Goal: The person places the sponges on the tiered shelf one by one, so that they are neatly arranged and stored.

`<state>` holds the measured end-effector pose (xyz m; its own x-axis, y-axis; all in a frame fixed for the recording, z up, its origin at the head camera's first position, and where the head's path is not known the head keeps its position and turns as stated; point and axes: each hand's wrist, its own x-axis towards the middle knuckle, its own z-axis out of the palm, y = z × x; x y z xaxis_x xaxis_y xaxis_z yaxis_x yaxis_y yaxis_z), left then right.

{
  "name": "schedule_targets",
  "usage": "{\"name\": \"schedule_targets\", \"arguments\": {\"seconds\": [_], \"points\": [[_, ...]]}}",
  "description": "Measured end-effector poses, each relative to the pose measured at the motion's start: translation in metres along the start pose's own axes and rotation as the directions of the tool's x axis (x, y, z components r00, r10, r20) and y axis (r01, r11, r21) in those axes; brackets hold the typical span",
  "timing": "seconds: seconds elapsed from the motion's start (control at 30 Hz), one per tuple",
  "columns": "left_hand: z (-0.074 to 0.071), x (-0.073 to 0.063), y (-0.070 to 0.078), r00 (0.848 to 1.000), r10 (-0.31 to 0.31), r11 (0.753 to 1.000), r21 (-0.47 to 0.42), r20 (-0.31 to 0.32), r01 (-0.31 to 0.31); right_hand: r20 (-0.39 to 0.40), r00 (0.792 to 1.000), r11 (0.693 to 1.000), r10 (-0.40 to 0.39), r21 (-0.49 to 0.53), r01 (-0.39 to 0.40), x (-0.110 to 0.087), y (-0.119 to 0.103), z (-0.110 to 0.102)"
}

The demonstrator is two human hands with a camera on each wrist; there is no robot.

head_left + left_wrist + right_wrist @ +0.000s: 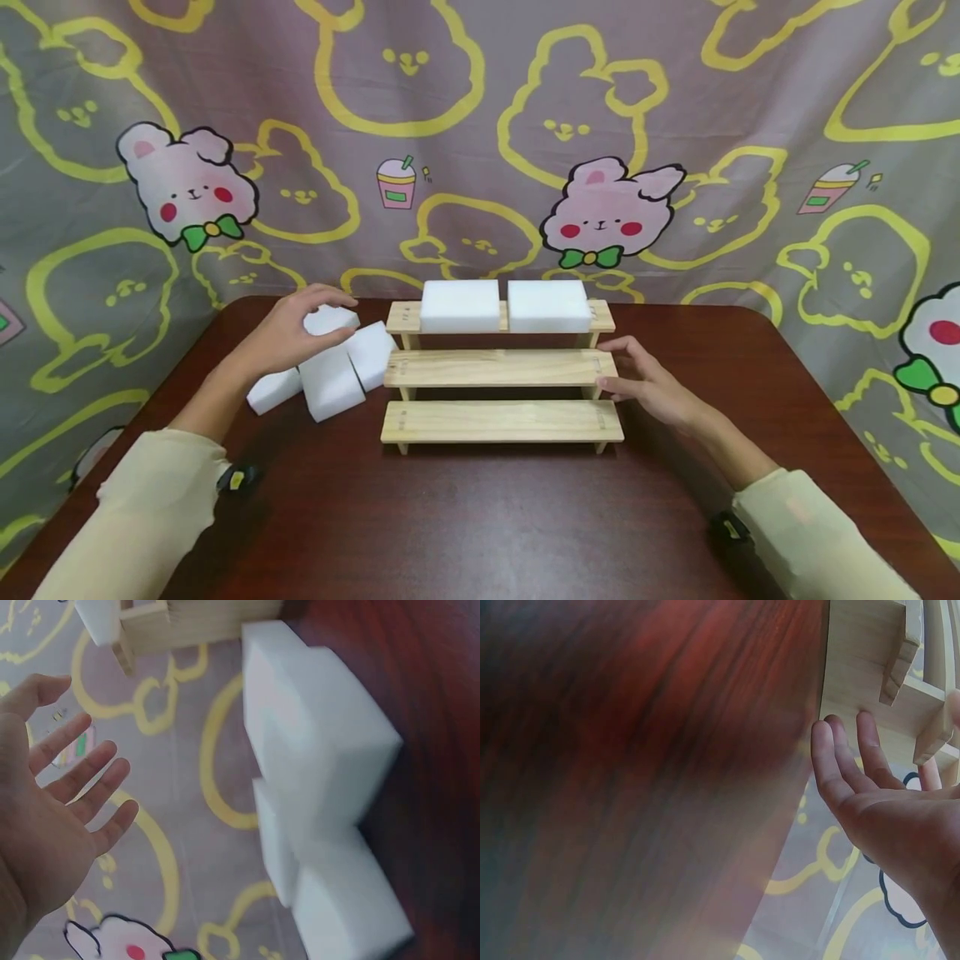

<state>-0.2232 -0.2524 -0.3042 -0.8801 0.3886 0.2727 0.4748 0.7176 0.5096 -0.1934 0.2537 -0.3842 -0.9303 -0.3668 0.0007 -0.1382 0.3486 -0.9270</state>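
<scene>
A three-step wooden rack point(498, 423) stands on the table. Two white foam blocks point(460, 307) lie side by side on its top step; the middle and bottom steps are bare. My left hand point(294, 329) hovers over a loose group of white foam blocks point(333, 387) left of the rack. Its fingers are spread with nothing between them, as the left wrist view also shows. My right hand point(656, 392) holds the right end of the middle step point(498, 369), thumb at the front and index finger at the back. In the right wrist view its other fingers point(823, 754) extend beside the rack's side.
The dark red-brown wooden table point(480, 525) extends in front of the rack and to both sides. A grey patterned curtain point(465, 158) with cartoon rabbits hangs right behind the table's back edge.
</scene>
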Motion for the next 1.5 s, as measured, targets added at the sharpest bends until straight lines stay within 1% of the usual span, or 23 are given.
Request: {"name": "schedule_targets", "arguments": {"seconds": [0.1,0.2,0.27,0.33,0.47,0.63,0.7,0.83,1.0,1.07,1.27,1.5], "points": [[-0.001,-0.008,-0.010,0.999,-0.032,0.999,0.039,-0.013,0.032,0.000,1.000,1.000,-0.004,0.006,0.004,0.000,0.000,0.000],[-0.001,-0.017,-0.023,0.999,-0.039,0.996,0.076,-0.029,0.041,-0.001,1.000,1.000,-0.011,0.011,0.011,-0.001,0.000,0.000],[-0.002,-0.023,-0.031,0.998,-0.049,0.995,0.085,-0.031,0.051,-0.004,1.000,1.000,-0.011,0.012,0.011,-0.001,0.000,0.000],[-0.003,-0.030,-0.040,0.998,-0.062,0.993,0.098,-0.027,0.065,-0.004,1.000,1.000,-0.009,0.013,0.009,0.000,-0.001,0.000],[-0.005,-0.043,-0.058,0.993,-0.114,0.986,0.120,-0.003,0.114,-0.004,1.000,1.000,-0.003,0.005,0.003,0.000,-0.002,0.000],[-0.009,-0.058,-0.076,0.982,-0.189,0.974,0.134,0.024,0.184,-0.003,1.000,1.000,0.010,0.001,-0.010,-0.001,-0.003,-0.001],[-0.010,-0.063,-0.082,0.978,-0.208,0.969,0.143,0.027,0.202,-0.001,1.000,1.000,0.009,0.000,-0.009,-0.001,-0.002,0.000],[-0.011,-0.071,-0.089,0.972,-0.230,0.961,0.166,0.042,0.220,0.000,1.000,1.000,0.008,0.002,-0.008,-0.001,-0.001,0.000],[-0.011,-0.078,-0.098,0.975,-0.209,0.962,0.196,0.076,0.191,-0.005,1.000,1.000,0.013,0.000,-0.013,-0.001,-0.001,0.000],[-0.010,-0.079,-0.101,0.976,-0.201,0.964,0.194,0.089,0.181,-0.006,1.000,1.000,0.012,0.001,-0.012,-0.001,-0.002,0.000],[-0.009,-0.078,-0.100,0.971,-0.216,0.961,0.199,0.104,0.192,-0.006,1.000,1.000,0.014,0.002,-0.014,0.000,-0.002,0.000],[-0.010,-0.077,-0.102,0.977,-0.183,0.954,0.259,0.113,0.149,-0.007,1.000,1.000,0.019,0.004,-0.019,0.000,-0.002,0.000]]}}
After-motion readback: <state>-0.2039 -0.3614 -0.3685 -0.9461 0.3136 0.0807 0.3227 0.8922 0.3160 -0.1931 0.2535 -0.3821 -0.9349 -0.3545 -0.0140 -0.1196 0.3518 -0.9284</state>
